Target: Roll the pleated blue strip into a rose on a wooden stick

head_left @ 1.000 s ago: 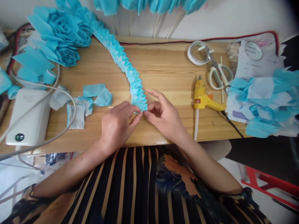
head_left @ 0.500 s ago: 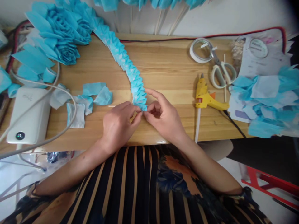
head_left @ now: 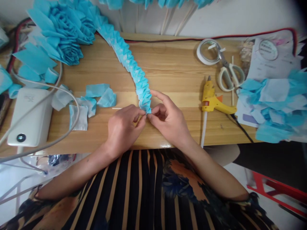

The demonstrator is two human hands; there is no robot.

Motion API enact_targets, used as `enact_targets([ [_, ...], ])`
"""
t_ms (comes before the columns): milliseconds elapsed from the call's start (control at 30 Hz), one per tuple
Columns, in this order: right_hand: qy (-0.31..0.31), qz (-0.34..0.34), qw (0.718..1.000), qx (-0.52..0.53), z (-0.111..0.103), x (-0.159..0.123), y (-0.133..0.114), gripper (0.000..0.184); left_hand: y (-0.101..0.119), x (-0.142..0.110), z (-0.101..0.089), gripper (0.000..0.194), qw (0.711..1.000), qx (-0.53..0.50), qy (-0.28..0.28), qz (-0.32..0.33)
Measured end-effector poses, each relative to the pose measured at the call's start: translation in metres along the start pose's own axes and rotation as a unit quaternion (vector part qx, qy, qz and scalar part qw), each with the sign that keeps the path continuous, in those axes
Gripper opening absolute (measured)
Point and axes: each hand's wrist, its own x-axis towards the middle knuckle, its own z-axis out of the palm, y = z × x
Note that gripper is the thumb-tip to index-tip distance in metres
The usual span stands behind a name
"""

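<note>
A long pleated strip of blue paper (head_left: 130,65) curves across the wooden table (head_left: 172,70) from the back left down to my hands. My left hand (head_left: 123,127) and my right hand (head_left: 169,119) meet at its near end, both with fingers pinched on the last folds. The very tip of the strip is partly hidden between my fingertips. Loose blue paper pieces (head_left: 96,95) lie just left of my left hand.
Blue paper flowers (head_left: 62,35) sit at the back left above a white box (head_left: 31,116) with grey cables. To the right lie a yellow glue gun (head_left: 213,100), scissors (head_left: 229,75), a tape roll (head_left: 207,51) and a heap of blue paper squares (head_left: 275,105).
My hands have stayed at the strip's end, with only small finger shifts. The view has drifted slightly.
</note>
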Motion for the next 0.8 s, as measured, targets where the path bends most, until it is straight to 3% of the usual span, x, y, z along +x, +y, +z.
enact_targets([
  [267,-0.017,0.003,1.0,0.002,-0.0017,0.0007,0.0026,0.058,-0.0008,-0.0021,0.0003,0.018,1.0,0.001,0.007,0.014],
  [800,-0.019,0.007,1.0,0.019,-0.0018,0.0011,0.0061,0.064,-0.0033,-0.0013,0.0029,0.017,0.999,-0.027,0.014,0.01],
])
